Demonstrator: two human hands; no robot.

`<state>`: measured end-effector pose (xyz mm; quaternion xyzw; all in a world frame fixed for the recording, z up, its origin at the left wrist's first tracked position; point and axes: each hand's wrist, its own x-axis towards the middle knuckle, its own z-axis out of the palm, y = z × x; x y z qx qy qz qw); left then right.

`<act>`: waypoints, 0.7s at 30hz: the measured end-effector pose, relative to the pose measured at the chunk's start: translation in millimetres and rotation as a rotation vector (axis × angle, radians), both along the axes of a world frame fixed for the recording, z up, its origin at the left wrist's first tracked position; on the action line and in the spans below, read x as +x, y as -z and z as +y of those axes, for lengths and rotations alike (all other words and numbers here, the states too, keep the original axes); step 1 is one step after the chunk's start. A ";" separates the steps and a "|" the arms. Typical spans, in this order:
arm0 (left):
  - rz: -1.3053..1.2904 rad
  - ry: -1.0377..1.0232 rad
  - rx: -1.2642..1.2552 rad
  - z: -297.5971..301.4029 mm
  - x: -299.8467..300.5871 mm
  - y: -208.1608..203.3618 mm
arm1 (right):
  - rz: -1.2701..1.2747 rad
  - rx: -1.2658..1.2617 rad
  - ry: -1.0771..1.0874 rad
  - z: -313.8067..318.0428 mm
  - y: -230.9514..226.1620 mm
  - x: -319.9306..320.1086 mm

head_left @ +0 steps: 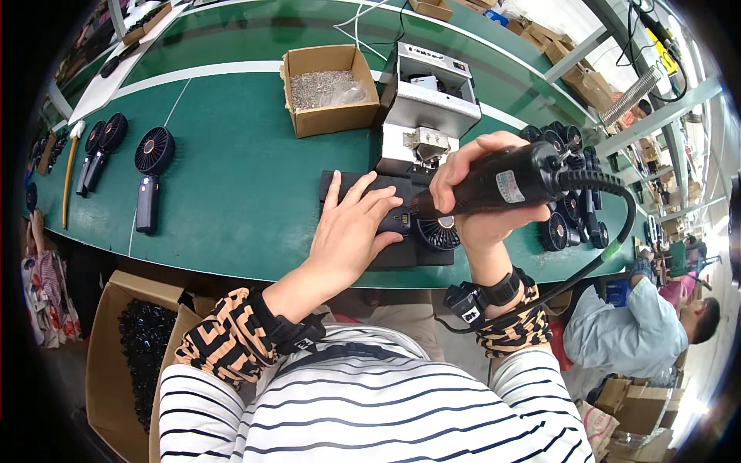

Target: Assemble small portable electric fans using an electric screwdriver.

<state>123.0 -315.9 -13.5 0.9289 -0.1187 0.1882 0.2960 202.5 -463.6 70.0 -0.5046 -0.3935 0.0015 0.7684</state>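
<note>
My right hand (482, 193) is wrapped around a black electric screwdriver (505, 181), held nearly level with its tip end pointing left. A handheld fan (438, 231) lies on a black fixture (432, 256) in front of me, its round grille partly under the screwdriver. My left hand (347, 228) rests over the fan's handle, fingers spread on the far side and thumb on the near side, holding it down. A small lit display shows beside the thumb. The screwdriver's tip is hidden by my fingers.
Behind the fixture stands a metal screw feeder (424, 116), with an open carton of screws (332, 89) to its left. Finished-looking fans (154, 158) lie at left; more fans (567, 220) crowd the right. The screwdriver cable (617, 239) loops by my right arm. A carton of black parts (143, 355) sits lower left.
</note>
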 end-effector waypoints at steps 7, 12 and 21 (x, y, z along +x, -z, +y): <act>-0.021 -0.013 0.020 -1.9 -1.9 -1.2 | 0.033 -0.029 0.002 -2.3 -4.6 9.0; -0.053 -0.017 0.010 -1.9 -2.5 0.5 | -0.181 -0.010 0.229 4.7 -55.9 47.2; -0.035 -0.014 0.019 -0.9 -2.6 -3.2 | -0.170 -0.033 0.272 21.8 -41.7 60.4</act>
